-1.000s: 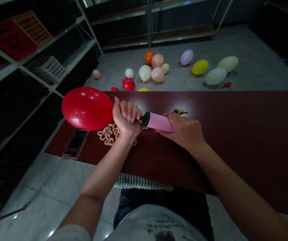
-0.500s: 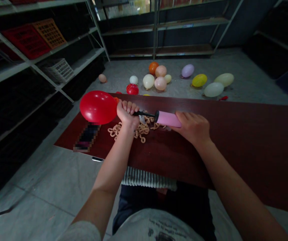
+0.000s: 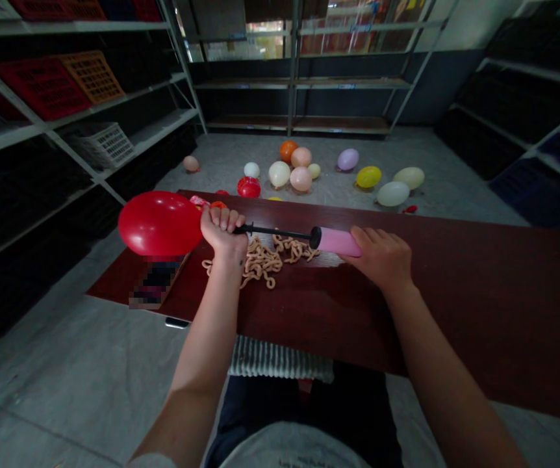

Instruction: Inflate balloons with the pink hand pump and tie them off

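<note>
My left hand (image 3: 224,229) is closed around the neck of an inflated red balloon (image 3: 159,223) and the black end of a hand balloon pump (image 3: 339,242). The balloon's neck and the pump's tip are hidden in my fingers. My right hand (image 3: 381,257) is wrapped around the pump's pink barrel. Between my hands the thin black rod (image 3: 282,233) is drawn well out of the barrel. Below the rod, a heap of tan, curly, string-like pieces (image 3: 260,260) lies on the dark red-brown table (image 3: 319,312).
A pixelated phone-like object (image 3: 156,283) lies at the table's left end. Small orange and red pieces (image 3: 218,205) are behind my left hand. Several inflated balloons (image 3: 301,179) rest on the floor beyond the table. Shelves with crates (image 3: 92,77) stand at left.
My hands have moved apart, so more black rod shows between them. The red balloon and my left hand have shifted left, and the balloon looks slightly larger. The view has tilted up a little.
</note>
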Demonstrator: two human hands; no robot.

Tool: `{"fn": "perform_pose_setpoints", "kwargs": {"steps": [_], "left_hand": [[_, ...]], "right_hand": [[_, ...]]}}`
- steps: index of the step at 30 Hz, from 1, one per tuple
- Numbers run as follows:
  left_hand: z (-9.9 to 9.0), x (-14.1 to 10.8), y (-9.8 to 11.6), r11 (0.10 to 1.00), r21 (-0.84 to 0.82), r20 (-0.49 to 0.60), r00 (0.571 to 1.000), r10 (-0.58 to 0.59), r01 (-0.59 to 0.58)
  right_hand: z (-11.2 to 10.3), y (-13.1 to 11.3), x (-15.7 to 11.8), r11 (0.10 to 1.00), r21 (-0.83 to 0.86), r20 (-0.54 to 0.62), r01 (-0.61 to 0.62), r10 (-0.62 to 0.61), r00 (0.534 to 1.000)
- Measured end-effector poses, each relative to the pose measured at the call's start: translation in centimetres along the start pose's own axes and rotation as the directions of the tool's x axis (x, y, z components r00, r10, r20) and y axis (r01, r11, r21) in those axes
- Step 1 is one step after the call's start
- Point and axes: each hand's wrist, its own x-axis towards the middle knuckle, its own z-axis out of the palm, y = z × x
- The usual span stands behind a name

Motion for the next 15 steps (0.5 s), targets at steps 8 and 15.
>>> {"fn": "perform_pose_setpoints", "kwargs": {"steps": [8, 15], "left_hand": [[1.3, -1.5, -0.9, 0.992, 0.109, 0.060, 0.996, 0.063, -0.069], [1.8, -2.7, -2.9, 0.989, 0.149, 0.087, 0.996, -0.006, -0.007]], "right_hand": [[-0.4, -0.6, 0.0, 0.979, 0.190, 0.170, -0.072, 0.039, 0.985], [-0.9, -1.9, 0.4, 0.965, 0.251, 0.219, -0.071, 0.015, 0.976]]}}
